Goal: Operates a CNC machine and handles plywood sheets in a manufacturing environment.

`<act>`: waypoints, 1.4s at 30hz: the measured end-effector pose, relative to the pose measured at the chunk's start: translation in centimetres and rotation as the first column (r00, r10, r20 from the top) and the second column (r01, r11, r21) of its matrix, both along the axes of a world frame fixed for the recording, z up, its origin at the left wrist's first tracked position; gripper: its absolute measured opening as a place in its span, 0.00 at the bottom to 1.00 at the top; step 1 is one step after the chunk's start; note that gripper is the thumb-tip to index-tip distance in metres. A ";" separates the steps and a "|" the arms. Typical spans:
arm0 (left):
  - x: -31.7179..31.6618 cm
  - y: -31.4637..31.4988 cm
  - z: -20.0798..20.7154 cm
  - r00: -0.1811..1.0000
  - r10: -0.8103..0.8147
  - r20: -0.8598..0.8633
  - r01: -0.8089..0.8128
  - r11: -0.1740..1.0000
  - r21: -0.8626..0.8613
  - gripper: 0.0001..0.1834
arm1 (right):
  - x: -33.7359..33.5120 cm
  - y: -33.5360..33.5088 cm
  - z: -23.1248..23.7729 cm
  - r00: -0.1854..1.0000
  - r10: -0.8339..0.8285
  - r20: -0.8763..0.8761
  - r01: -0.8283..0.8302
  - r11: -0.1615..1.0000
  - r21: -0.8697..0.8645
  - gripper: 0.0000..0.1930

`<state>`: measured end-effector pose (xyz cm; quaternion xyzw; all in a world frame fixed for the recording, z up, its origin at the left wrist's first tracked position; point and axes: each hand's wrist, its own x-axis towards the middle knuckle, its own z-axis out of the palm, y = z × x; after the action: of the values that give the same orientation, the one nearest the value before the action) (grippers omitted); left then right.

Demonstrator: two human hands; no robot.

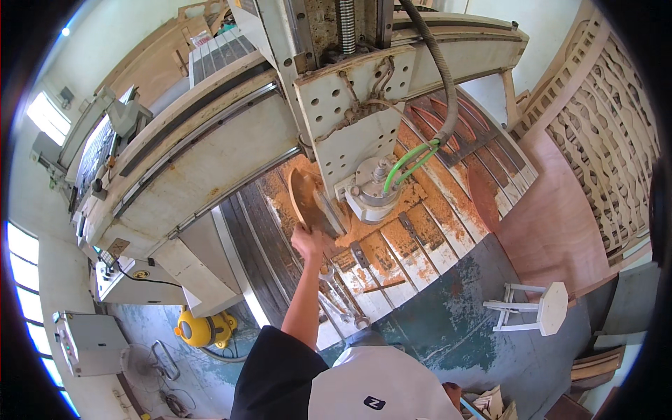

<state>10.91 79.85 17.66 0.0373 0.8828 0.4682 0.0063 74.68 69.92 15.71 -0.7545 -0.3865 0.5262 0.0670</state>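
Note:
My left hand (313, 243) reaches forward over the slotted machine bed (427, 260), its fingers closed on the near end of a curved wooden piece (302, 198). The piece stands tilted on the sawdust, left of the spindle head (372, 190) with its green hoses (409, 164). Several metal wrenches (336, 297) lie on the bed beside my forearm. Two dark clamps, one a short clamp (359, 254), sit on the bed to the right of the hand. Low by my right side shows a small part of my right hand (452, 394); its fingers are hidden.
The machine's wide gantry (203, 161) spans overhead. Orange sawdust (420, 192) covers much of the bed. A white stool (535, 308) stands right on the green floor, near leaning cut-out panels (595, 119). A yellow vacuum cleaner (204, 327) and a grey cabinet (91, 343) are at left.

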 end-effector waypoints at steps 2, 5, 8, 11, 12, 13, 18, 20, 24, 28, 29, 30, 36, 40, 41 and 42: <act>0.7 -0.4 0.7 0.959 -0.053 -0.277 0.046 0.998 -0.031 0.12 | 0.2 -0.3 -0.7 0.999 -0.030 -0.030 0.030 0.999 -0.015 0.10; 0.1 -1.4 -0.1 0.967 -0.145 -0.211 0.090 0.964 -0.251 0.11 | -0.1 -0.1 -1.5 0.998 -0.033 -0.051 0.031 0.999 -0.040 0.11; -0.7 -2.0 -1.2 0.929 -0.192 -0.317 0.125 0.967 -0.220 0.11 | -0.2 0.2 -1.9 0.999 -0.026 -0.037 0.025 0.999 -0.032 0.10; 0.0 -2.3 -0.6 0.931 -0.254 -0.263 0.193 0.952 -0.238 0.09 | -1.2 0.5 -1.0 1.000 -0.010 0.015 0.011 1.000 -0.020 0.09; -0.2 -2.4 -0.5 0.931 -0.252 -0.263 0.190 0.952 -0.239 0.09 | -1.6 0.7 -0.5 0.998 0.018 0.061 -0.017 1.000 -0.016 0.09; -0.4 -2.4 -0.4 0.936 -0.258 -0.240 0.195 0.946 -0.260 0.10 | -1.7 0.7 -0.4 0.998 0.021 0.060 -0.020 1.000 -0.018 0.09; 0.0 -1.9 1.4 0.954 -0.197 -0.225 0.159 0.971 -0.176 0.10 | -0.7 0.8 -1.4 0.999 -0.040 0.018 0.040 0.998 -0.046 0.12; 0.0 -1.9 1.7 0.949 -0.174 -0.265 0.147 0.982 -0.116 0.09 | -0.4 0.7 -1.8 0.999 -0.030 0.018 0.031 0.998 -0.051 0.12; -0.9 -2.8 0.8 0.953 -0.196 -0.233 0.155 0.971 -0.184 0.11 | -0.5 1.2 -2.0 0.998 0.050 -0.040 -0.052 0.997 -0.053 0.14; -0.1 -3.2 1.5 0.982 -0.127 0.139 0.067 0.926 0.371 0.09 | -1.4 1.6 -1.3 0.999 0.026 0.019 -0.026 0.999 -0.033 0.15; 0.2 -3.3 1.3 0.943 -0.164 0.290 -0.077 0.739 0.669 0.10 | -1.5 1.9 -1.2 0.998 0.061 0.023 -0.060 0.997 -0.048 0.15; 0.0 -4.1 0.1 0.902 -0.190 0.388 -0.139 0.722 0.678 0.08 | -1.4 1.8 -1.1 0.996 0.085 0.028 -0.083 0.995 -0.062 0.15; 5.1 -9.9 2.4 0.833 -0.183 0.522 -0.275 0.681 0.678 0.06 | -0.2 5.2 -4.8 0.999 0.003 -0.033 -0.005 0.999 -0.052 0.14; 8.2 -14.6 4.3 0.839 -0.289 0.461 -0.117 0.731 0.672 0.07 | 0.4 9.4 -6.4 0.989 0.141 -0.036 -0.141 0.990 -0.020 0.14; 8.8 -16.0 4.4 0.830 -0.351 0.434 -0.054 0.723 0.689 0.08 | 0.5 10.8 -6.8 0.978 0.201 -0.045 -0.202 0.979 0.000 0.15; 10.2 -16.3 5.6 0.809 -0.378 0.450 -0.062 0.707 0.705 0.08 | 0.8 12.1 -7.1 0.964 0.260 -0.050 -0.259 0.966 0.020 0.15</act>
<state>21.10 63.56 23.28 -0.0235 0.5933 0.7487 0.2948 75.44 82.05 8.56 -0.6830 -0.4837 0.5472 0.0127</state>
